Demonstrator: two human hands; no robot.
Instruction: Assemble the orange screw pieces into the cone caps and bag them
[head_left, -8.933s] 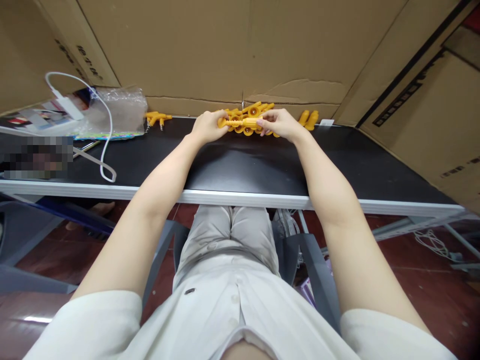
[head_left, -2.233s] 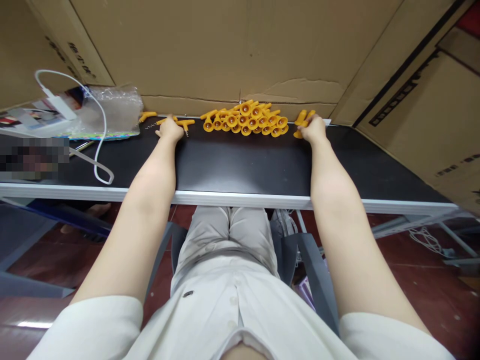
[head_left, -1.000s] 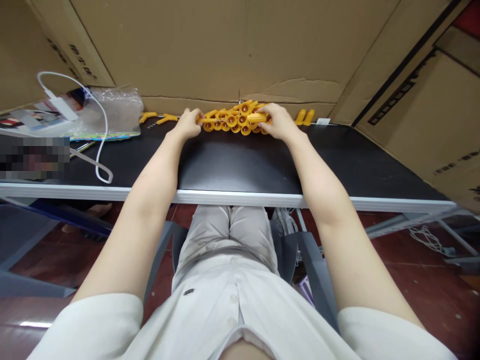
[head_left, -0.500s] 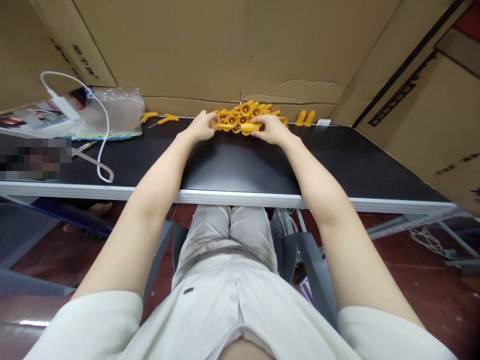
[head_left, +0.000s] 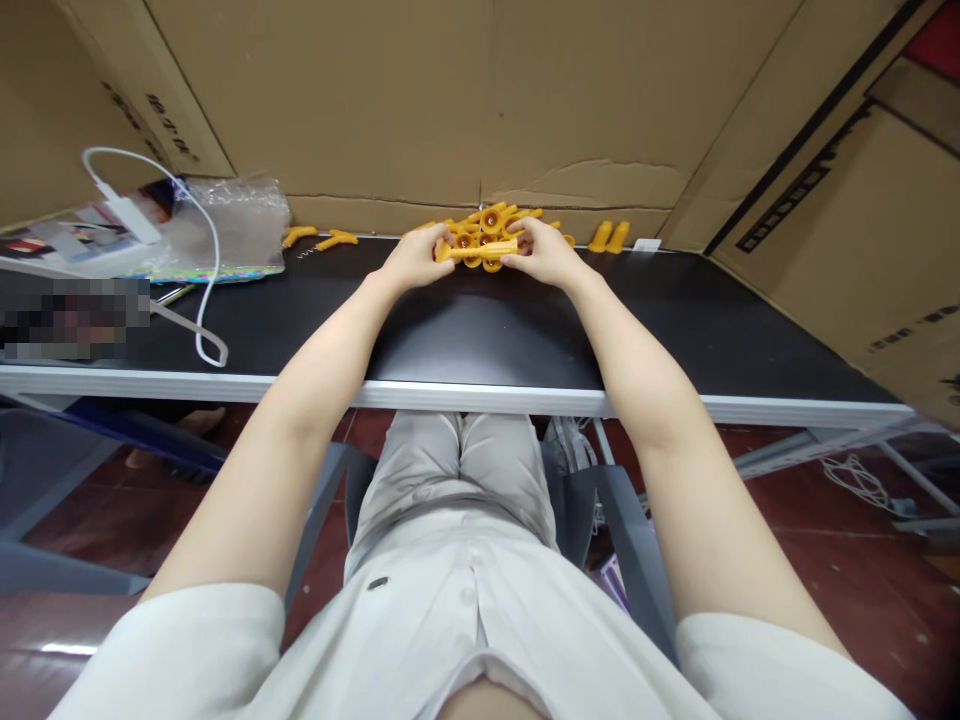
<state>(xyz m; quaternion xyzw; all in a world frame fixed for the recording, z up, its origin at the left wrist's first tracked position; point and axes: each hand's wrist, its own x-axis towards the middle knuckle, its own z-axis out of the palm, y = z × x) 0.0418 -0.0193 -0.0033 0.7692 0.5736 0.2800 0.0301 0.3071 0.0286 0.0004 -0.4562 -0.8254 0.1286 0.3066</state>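
Observation:
My left hand [head_left: 414, 260] and my right hand [head_left: 543, 255] meet at the far middle of the black table [head_left: 480, 330]. Between them they pinch one long yellow plastic piece [head_left: 480, 249], held level just above the table, each hand closed on one end. Directly behind it lies a pile of yellow funnel-shaped parts [head_left: 491, 221], partly hidden by my fingers. Two yellow T-shaped parts [head_left: 321, 238] lie to the left of the pile, and two short yellow sleeves [head_left: 609, 237] to its right.
Cardboard sheets [head_left: 420, 100] wall in the table's back and right sides. At the far left are a clear plastic bag [head_left: 236, 220], a white charger with its cable [head_left: 199, 300] and printed papers [head_left: 75, 235]. A blurred patch [head_left: 75, 318] covers part of the left edge.
My hands went out to the T-shaped parts on the left and the sleeves on the right, then came back together at the pile. They now hold the joined yellow piece, slightly lifted.

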